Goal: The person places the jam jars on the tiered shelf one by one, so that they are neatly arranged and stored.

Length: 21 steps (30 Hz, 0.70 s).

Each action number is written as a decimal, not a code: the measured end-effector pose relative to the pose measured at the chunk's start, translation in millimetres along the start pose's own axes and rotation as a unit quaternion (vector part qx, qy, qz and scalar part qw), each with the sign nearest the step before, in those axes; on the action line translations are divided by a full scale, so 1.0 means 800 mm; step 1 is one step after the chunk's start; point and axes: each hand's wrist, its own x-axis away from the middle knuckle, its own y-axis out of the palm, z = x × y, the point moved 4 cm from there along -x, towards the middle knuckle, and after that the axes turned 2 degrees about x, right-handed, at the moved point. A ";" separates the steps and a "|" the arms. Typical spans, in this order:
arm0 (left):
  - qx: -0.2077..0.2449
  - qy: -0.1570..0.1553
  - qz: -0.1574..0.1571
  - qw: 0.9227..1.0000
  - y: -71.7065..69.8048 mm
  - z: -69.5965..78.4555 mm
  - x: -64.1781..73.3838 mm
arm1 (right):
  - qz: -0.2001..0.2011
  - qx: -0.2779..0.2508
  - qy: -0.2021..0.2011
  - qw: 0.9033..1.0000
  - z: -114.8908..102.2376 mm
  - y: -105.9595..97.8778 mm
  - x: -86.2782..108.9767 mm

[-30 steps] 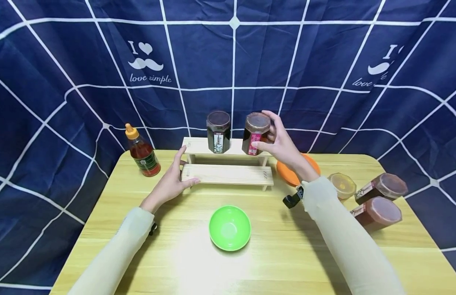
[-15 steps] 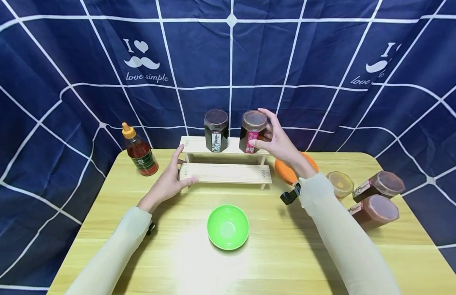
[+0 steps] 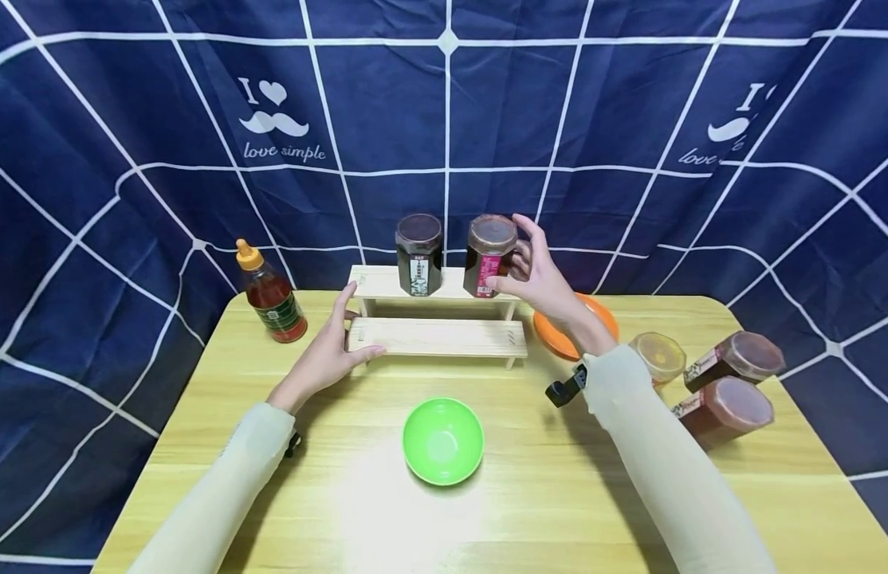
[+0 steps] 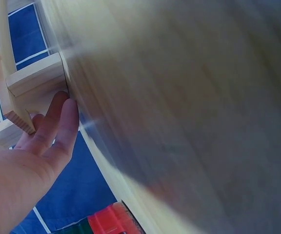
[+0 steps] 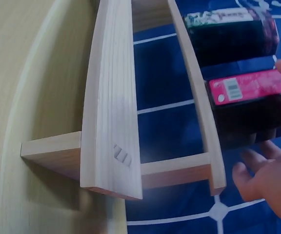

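In the head view a two-tier wooden rack (image 3: 437,336) stands at the back of the table. My left hand (image 3: 328,351) grips its left end, thumb on the lower shelf; in the left wrist view the fingers (image 4: 65,126) curl around the end piece. On the upper shelf stand a dark jar with a white label (image 3: 418,259) and a dark jar with a pink label (image 3: 483,259). My right hand (image 3: 540,275) is around the pink-labelled jar's right side, its thumb over the label. In the right wrist view the lower fingers (image 5: 248,180) are spread apart from that jar.
A green bowl (image 3: 442,441) sits in front of the rack. An orange plate (image 3: 595,311) lies under the right forearm. A sauce bottle (image 3: 270,295) stands at left. A yellow jar (image 3: 659,357), a dark jar (image 3: 738,359) and a reddish-brown jar (image 3: 727,410) stand at right.
My right hand's fingers have loosened, and the index finger has come away from the pink-labelled jar's lid. The left hand keeps its grip on the rack. The head view has shifted slightly.
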 end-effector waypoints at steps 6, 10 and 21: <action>-0.004 -0.003 -0.001 1.000 0.000 -0.001 0.000 | 0.039 0.006 -0.009 0.999 -0.017 0.000 0.022; -0.003 -0.004 0.000 1.000 -0.001 -0.002 0.002 | 0.060 0.004 -0.027 0.998 -0.025 0.000 0.042; -0.003 0.002 -0.003 1.000 0.002 -0.003 0.000 | 0.120 0.025 -0.043 0.992 -0.046 -0.016 0.097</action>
